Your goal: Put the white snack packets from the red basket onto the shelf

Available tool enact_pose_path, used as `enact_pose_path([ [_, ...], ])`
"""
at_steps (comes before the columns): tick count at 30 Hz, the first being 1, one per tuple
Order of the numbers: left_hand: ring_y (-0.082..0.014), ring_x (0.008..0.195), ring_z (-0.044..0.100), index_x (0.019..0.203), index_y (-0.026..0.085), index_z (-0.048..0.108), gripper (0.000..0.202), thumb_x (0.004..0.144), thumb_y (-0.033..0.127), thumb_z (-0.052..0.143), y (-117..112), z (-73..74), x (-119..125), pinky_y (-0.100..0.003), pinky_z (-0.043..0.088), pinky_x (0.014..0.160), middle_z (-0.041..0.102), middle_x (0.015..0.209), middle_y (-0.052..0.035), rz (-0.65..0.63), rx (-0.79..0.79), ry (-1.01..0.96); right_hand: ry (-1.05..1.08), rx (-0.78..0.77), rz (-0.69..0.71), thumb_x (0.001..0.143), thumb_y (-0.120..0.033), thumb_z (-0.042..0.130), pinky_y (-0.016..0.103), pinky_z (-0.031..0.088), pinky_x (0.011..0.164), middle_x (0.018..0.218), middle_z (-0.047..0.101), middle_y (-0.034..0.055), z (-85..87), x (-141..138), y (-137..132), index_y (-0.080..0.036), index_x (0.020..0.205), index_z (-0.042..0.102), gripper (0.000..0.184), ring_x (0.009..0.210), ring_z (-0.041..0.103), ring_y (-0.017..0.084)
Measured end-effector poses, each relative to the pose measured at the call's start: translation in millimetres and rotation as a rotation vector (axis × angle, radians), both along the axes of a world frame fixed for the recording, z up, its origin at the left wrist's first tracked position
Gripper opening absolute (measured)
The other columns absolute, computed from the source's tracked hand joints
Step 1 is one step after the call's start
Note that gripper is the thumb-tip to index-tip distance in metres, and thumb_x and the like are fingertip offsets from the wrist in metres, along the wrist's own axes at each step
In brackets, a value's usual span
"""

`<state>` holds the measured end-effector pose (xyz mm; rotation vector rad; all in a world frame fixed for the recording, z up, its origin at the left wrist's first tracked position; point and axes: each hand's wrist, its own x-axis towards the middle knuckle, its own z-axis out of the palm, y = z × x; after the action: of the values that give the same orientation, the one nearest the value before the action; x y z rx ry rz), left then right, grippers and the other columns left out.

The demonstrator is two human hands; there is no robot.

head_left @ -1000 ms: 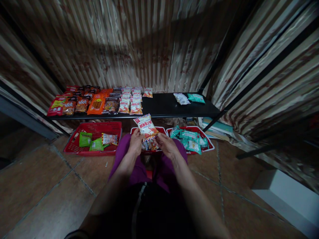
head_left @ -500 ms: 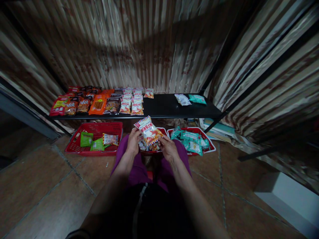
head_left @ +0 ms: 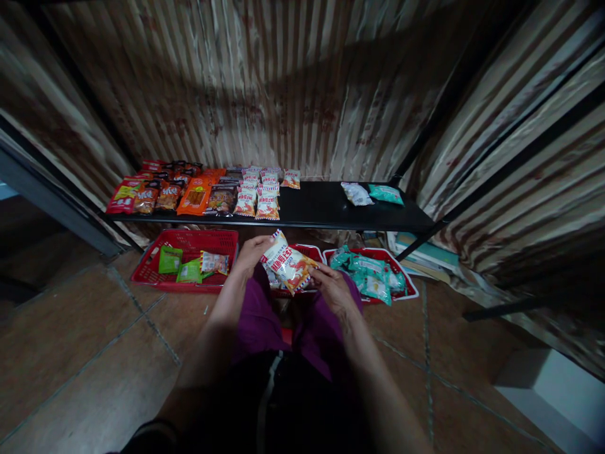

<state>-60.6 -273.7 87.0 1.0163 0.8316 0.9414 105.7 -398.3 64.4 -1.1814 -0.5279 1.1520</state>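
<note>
Between my two hands is a white and orange snack bag (head_left: 289,261) with red lettering and striped ends, tilted above my knees. My left hand (head_left: 254,252) grips its upper left end, fingers closed there. At the lower right end, my right hand (head_left: 331,285) pinches the bag's edge. Just behind it, a middle basket (head_left: 309,251) holds more bags and is partly hidden by the snack bag. Similar snack bags (head_left: 268,203) stand in rows on the black shelf (head_left: 316,208) in front of me.
Red, orange and brown snack packs (head_left: 195,194) fill the shelf's left side. A white bag (head_left: 356,193) and a teal bag (head_left: 386,194) lie to the right. Below are a red basket (head_left: 184,289) with green packs and another basket (head_left: 410,294) with teal bags. A white box (head_left: 562,384) sits at right.
The snack bag has turned clockwise a little in my hands. My left hand has moved up along its left end. The whole view has shifted slightly.
</note>
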Motion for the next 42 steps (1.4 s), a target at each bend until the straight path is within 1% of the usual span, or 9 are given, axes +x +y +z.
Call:
enact_pose_path([
  [6,-0.0119,0.057,0.056,0.072,0.014,0.070,0.025,0.052,0.024,0.079,1.8,3.8,2.3,-0.024,0.042,0.057,0.066,0.064,-0.0008,-0.007,0.011,0.077,-0.085,0.009,0.014,0.051,-0.034,0.083,0.027,0.050,0.061,0.076,0.073,0.0024,-1.5,6.5,-3.9,-0.019,0.079,0.074,0.033,0.063,0.063,0.015],
  [9,-0.0107,0.052,0.053,0.065,0.014,0.067,0.016,0.053,0.021,0.074,2.4,1.5,5.4,-0.022,0.039,0.053,0.063,0.058,0.0004,0.089,0.044,0.082,-0.114,0.008,0.001,0.051,-0.035,0.083,0.027,0.049,0.061,0.074,0.072,0.0023,-1.6,7.1,-5.3,-0.019,0.079,0.074,0.034,0.063,0.062,0.015],
  [14,-0.0092,0.054,0.051,0.063,0.016,0.061,0.009,0.058,0.020,0.067,-0.1,1.3,16.5,-0.020,0.037,0.053,0.060,0.057,0.0033,0.226,0.098,0.064,-0.172,0.044,-0.064,0.053,-0.036,0.081,0.024,0.044,0.053,0.066,0.067,-0.0018,-0.2,8.3,-5.0,-0.020,0.084,0.072,0.036,0.054,0.055,0.011],
  [18,-0.0089,0.053,0.049,0.064,0.016,0.060,0.007,0.061,0.020,0.064,-3.9,7.9,24.1,-0.020,0.037,0.053,0.059,0.058,0.0033,0.253,0.132,0.015,-0.233,0.104,-0.113,0.055,-0.035,0.079,0.020,0.038,0.048,0.053,0.055,-0.0074,0.1,12.5,-4.0,-0.023,0.084,0.068,0.033,0.048,0.047,0.008],
  [23,-0.0089,0.054,0.049,0.066,0.017,0.060,0.009,0.061,0.023,0.065,-5.4,12.2,29.0,-0.019,0.037,0.053,0.059,0.060,0.0030,0.283,0.142,-0.005,-0.254,0.140,-0.127,0.058,-0.037,0.077,0.021,0.038,0.050,0.055,0.054,-0.0075,1.0,14.5,-4.7,-0.025,0.081,0.064,0.029,0.049,0.047,0.009],
  [32,-0.0109,0.064,0.054,0.074,0.017,0.067,0.013,0.062,0.023,0.068,1.1,17.9,27.1,-0.021,0.041,0.063,0.063,0.068,0.0016,0.159,0.255,0.015,-0.453,0.190,-0.249,0.064,-0.033,0.072,0.025,0.041,0.061,0.064,0.060,-0.0041,14.5,17.6,-7.3,-0.024,0.074,0.064,0.015,0.062,0.053,0.013],
  [35,-0.0131,0.075,0.058,0.092,0.019,0.069,0.030,0.063,0.027,0.070,0.3,19.8,26.6,-0.023,0.043,0.071,0.067,0.084,-0.0013,0.077,0.262,-0.076,-0.509,0.202,-0.235,0.066,-0.032,0.070,0.025,0.042,0.062,0.065,0.062,-0.0036,18.4,19.6,-9.6,-0.024,0.073,0.065,0.012,0.063,0.054,0.014],
  [37,-0.0131,0.077,0.058,0.099,0.020,0.068,0.037,0.064,0.029,0.072,-0.8,20.1,26.4,-0.023,0.043,0.073,0.067,0.086,-0.0020,0.051,0.253,-0.113,-0.538,0.210,-0.218,0.067,-0.031,0.069,0.025,0.042,0.062,0.066,0.063,-0.0035,19.9,20.3,-11.6,-0.024,0.073,0.065,0.010,0.063,0.054,0.014],
  [42,-0.0117,0.073,0.056,0.096,0.018,0.069,0.036,0.063,0.030,0.074,-2.8,19.5,24.3,-0.022,0.042,0.070,0.066,0.083,-0.0016,0.029,0.237,-0.107,-0.549,0.218,-0.201,0.066,-0.031,0.069,0.026,0.043,0.062,0.068,0.063,-0.0030,23.0,19.6,-15.7,-0.025,0.070,0.065,0.008,0.065,0.055,0.015],
])
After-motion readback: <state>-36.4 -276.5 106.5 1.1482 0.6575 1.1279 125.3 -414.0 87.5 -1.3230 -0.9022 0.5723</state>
